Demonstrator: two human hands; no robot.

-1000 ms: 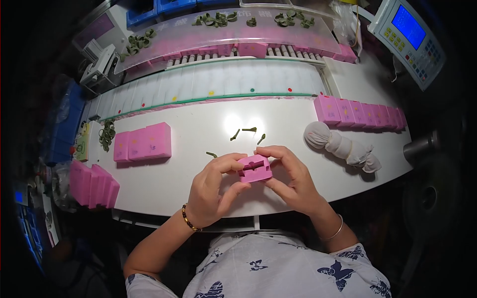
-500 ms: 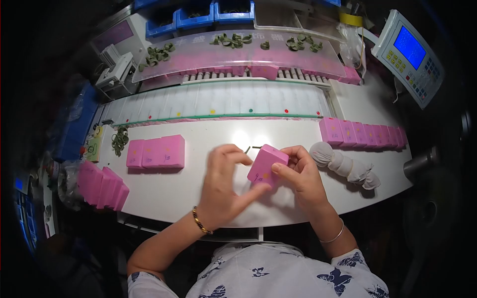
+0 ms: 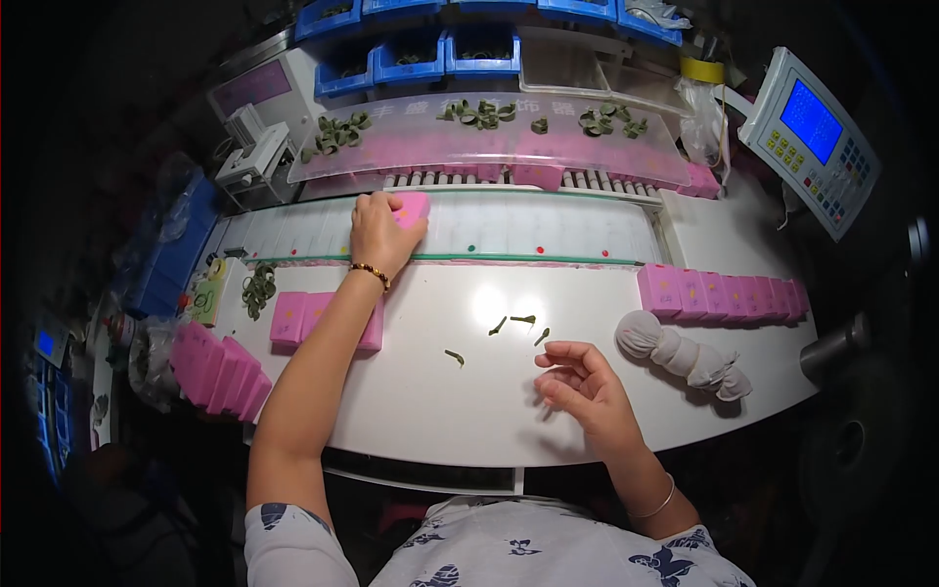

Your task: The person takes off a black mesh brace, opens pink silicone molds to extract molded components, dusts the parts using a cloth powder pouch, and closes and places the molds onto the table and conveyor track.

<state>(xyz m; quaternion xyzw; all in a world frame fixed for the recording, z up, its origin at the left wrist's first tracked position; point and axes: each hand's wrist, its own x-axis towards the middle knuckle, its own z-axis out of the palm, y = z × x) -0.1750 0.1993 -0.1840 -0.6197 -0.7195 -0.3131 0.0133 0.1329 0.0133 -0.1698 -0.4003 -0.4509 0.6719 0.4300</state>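
Left hand: stretched far forward, fingers closed around a pink block.
Right hand: well apart from the left, empty, fingers loosely curled over the white table.
Held block: above the white, green-edged strip at the table's back; whether it touches the surface cannot be told, and its inside is hidden.
Progress: one block is in hand, seemingly being placed and not yet released; four small green pieces lie loose on the table, not gathered.
Other pink blocks: three side by side at left, a leaning group at the left edge, a row at right.
Blue bins: at the back, holding dark bits too dim to name.
Clear sheet: curled green pieces lie in clusters on top.
Left-side blue bin: crumpled clear plastic sits at its top.
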